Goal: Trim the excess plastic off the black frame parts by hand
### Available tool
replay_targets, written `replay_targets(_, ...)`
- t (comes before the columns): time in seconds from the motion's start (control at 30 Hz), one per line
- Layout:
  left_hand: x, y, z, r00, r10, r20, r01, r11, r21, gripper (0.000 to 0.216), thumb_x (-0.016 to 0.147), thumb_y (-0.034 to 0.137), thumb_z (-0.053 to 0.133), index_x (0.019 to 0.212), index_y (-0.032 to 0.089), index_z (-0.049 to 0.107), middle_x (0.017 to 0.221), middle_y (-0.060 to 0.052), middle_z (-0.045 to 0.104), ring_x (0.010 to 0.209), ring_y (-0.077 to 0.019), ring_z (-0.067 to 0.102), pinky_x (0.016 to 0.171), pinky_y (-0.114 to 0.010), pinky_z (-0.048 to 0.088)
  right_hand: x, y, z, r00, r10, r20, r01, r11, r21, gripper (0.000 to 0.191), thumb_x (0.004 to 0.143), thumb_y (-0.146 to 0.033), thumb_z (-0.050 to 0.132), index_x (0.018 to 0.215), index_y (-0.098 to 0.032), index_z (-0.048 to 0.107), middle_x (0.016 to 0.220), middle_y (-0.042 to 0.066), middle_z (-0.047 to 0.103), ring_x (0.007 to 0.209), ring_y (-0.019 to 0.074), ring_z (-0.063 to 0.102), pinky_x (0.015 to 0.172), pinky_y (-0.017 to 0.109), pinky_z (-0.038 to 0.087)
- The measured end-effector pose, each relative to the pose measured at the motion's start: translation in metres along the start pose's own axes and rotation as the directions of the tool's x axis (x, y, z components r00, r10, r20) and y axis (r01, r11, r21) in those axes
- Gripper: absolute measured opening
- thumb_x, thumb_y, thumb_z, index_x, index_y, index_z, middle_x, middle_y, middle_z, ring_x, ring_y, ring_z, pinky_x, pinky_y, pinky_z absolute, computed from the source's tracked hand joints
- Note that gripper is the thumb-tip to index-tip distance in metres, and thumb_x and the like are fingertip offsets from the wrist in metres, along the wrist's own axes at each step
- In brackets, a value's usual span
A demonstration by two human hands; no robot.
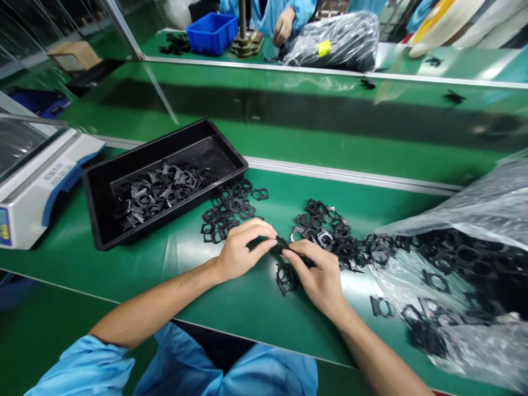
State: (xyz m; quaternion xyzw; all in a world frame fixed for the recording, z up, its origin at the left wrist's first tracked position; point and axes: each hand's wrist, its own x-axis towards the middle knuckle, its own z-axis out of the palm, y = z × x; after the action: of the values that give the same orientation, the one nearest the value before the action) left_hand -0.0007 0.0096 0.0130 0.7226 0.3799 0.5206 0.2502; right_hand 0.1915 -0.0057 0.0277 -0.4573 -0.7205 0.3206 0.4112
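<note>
My left hand [243,251] and my right hand [317,273] meet above the green bench top [231,308]. Their fingertips pinch a small black plastic frame [284,243], which is partly hidden by my fingers. Just below my right hand lies a small clump of similar frames [285,279]. A loose heap of black frames [324,236] spreads beyond my right fingers, and another heap [229,212] lies beyond my left hand. More frames [160,190] fill part of a black rectangular tray [198,133]. A clear plastic bag [466,264] full of frames lies to the right.
A white digital scale [37,181] stands left of the tray. A metal rail [346,175] runs behind the work area. Across it, a co-worker's hand [284,26] is near a blue bin [212,33] and a black-filled plastic bag [334,41].
</note>
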Motion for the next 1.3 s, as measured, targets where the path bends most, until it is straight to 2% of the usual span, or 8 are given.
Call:
replay_targets(0.37,-0.004,0.004,0.004,0.989,-0.135,0.053,0.136,0.991,-0.016,0.007,0.094,0.018,0.059,0.087,0.018,0.061,0.088,-0.004,0.069,0.087,-0.0154,0.066,0.082,-0.027,0.052,-0.003,0.001,-0.001,0.995,-0.097,-0.002,0.096,0.993,-0.071,0.019,0.099,-0.027,0.061,0.083,-0.020,0.069,0.072,0.003,0.071,0.064,0.0162,0.065,0.064,0.027,0.053)
replay_targets(0.53,-0.002,0.002,0.005,0.953,-0.290,0.090,0.299,0.949,-0.098,0.004,0.092,0.021,0.062,0.090,0.018,0.063,0.087,-0.003,0.069,0.082,-0.0144,0.066,0.079,-0.025,0.052,-0.003,0.002,-0.002,0.995,-0.099,0.020,0.101,0.991,-0.088,0.020,0.099,-0.026,0.061,0.081,-0.020,0.068,0.071,0.003,0.070,0.064,0.0164,0.064,0.064,0.028,0.052)
replay_targets(0.63,-0.001,0.002,0.004,0.932,-0.335,0.137,0.354,0.923,-0.154,0.004,0.091,0.021,0.063,0.092,0.018,0.065,0.087,-0.003,0.070,0.081,-0.0141,0.066,0.079,-0.025,0.053,-0.004,0.002,-0.001,0.996,-0.089,0.020,0.090,0.992,-0.091,0.020,0.099,-0.027,0.060,0.082,-0.020,0.068,0.072,0.004,0.071,0.065,0.0168,0.064,0.064,0.028,0.052)
replay_targets(0.83,-0.002,0.006,0.002,0.946,-0.296,0.136,0.312,0.942,-0.120,0.008,0.092,0.021,0.063,0.085,0.017,0.064,0.082,-0.002,0.068,0.078,-0.0136,0.064,0.076,-0.024,0.051,-0.005,0.001,-0.002,0.999,-0.035,0.020,0.036,0.998,-0.050,0.020,0.099,-0.029,0.060,0.082,-0.020,0.069,0.075,0.005,0.071,0.068,0.0175,0.064,0.068,0.029,0.052)
replay_targets(0.93,-0.003,0.008,0.002,0.973,-0.203,0.113,0.213,0.973,-0.084,0.008,0.092,0.021,0.063,0.085,0.017,0.064,0.081,-0.002,0.067,0.078,-0.0136,0.064,0.075,-0.025,0.051,-0.002,0.000,-0.004,0.994,0.086,0.075,-0.090,0.995,0.053,0.023,0.096,-0.033,0.065,0.077,-0.020,0.068,0.072,0.004,0.069,0.067,0.0169,0.062,0.066,0.028,0.049)
replay_targets(1.03,-0.004,0.008,0.003,0.988,-0.132,0.084,0.139,0.987,-0.083,0.005,0.093,0.019,0.064,0.087,0.018,0.064,0.080,-0.001,0.068,0.075,-0.0123,0.064,0.073,-0.023,0.052,0.002,-0.002,-0.006,0.951,0.245,0.188,-0.290,0.919,0.267,0.027,0.090,-0.042,0.072,0.074,-0.020,0.067,0.069,0.002,0.068,0.064,0.0160,0.062,0.063,0.027,0.048)
replay_targets(1.13,-0.004,0.006,0.002,0.994,-0.083,0.067,0.089,0.992,-0.089,0.007,0.095,0.015,0.060,0.096,0.018,0.067,0.083,-0.001,0.070,0.074,-0.0103,0.066,0.071,-0.021,0.053,0.005,-0.004,-0.008,0.885,0.365,0.288,-0.463,0.748,0.476,0.031,0.084,-0.047,0.077,0.074,-0.019,0.066,0.065,0.001,0.069,0.059,0.0147,0.063,0.062,0.026,0.049)
replay_targets(1.3,-0.003,0.001,0.001,0.991,0.126,0.045,-0.125,0.992,-0.021,0.019,0.094,0.009,0.059,0.104,0.018,0.072,0.104,-0.008,0.072,0.091,-0.0130,0.070,0.082,-0.026,0.058,0.007,-0.005,-0.009,0.799,0.464,0.382,-0.593,0.504,0.628,0.040,0.079,-0.053,0.079,0.069,-0.019,0.061,0.057,-0.001,0.065,0.048,0.0117,0.058,0.054,0.024,0.048)
